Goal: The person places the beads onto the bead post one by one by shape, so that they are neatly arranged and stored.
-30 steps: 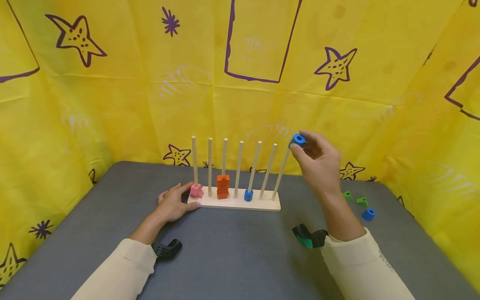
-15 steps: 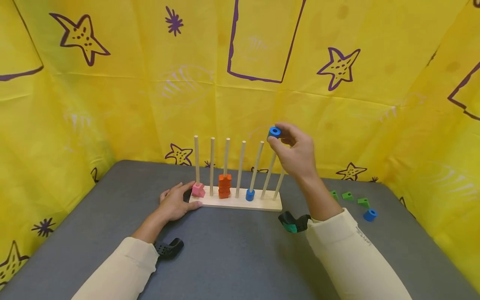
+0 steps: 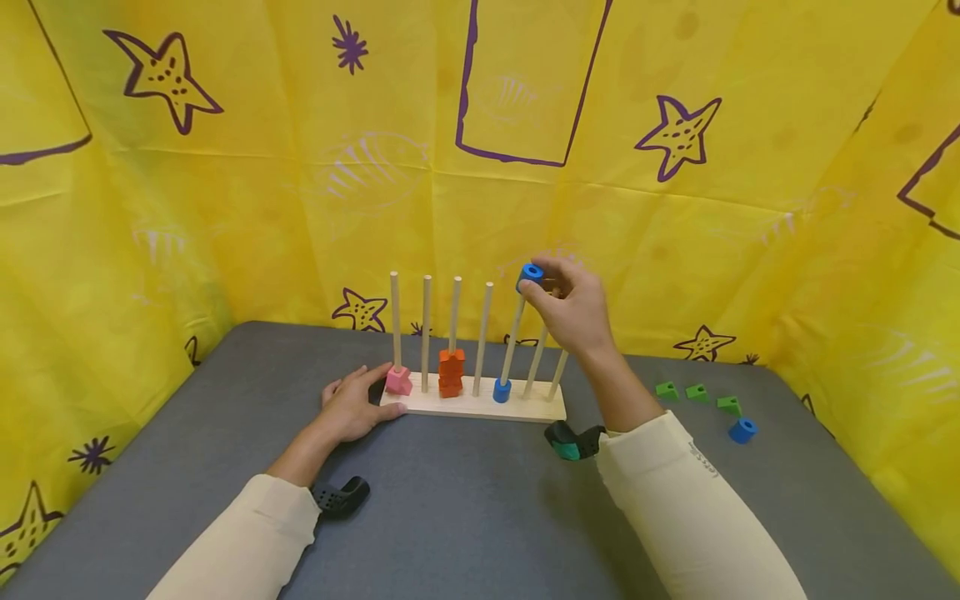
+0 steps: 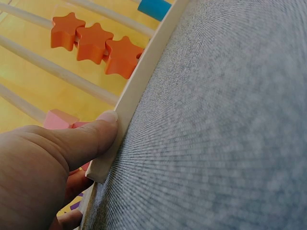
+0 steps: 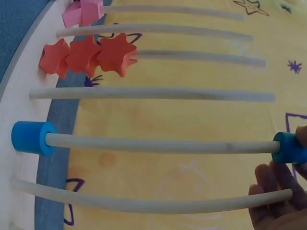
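My left hand (image 3: 351,407) holds the left end of a wooden peg board (image 3: 442,407), thumb on its front edge and fingers behind. Between the right hand's (image 3: 573,304) thumb and fingers is a blue cylinder bead (image 3: 526,279) with a hole. In the right wrist view this bead (image 5: 285,147) sits at the tip of the peg (image 5: 168,143) that has another blue bead (image 5: 32,138) at its foot. Orange star beads (image 3: 452,373) are stacked on one peg. Pink beads (image 4: 60,120) lie low on the leftmost peg, beside the left thumb.
Several green beads (image 3: 697,392) and one more blue bead (image 3: 743,430) lie on the grey table (image 3: 465,517) to the right. Other upright pegs (image 3: 483,337) of the board carry nothing. A yellow patterned cloth (image 3: 300,208) hangs behind and at the sides.
My right hand has moved left with the blue bead, from the rightmost peg's top to the tip of the peg bearing a blue bead. The left hand stays on the board's end.
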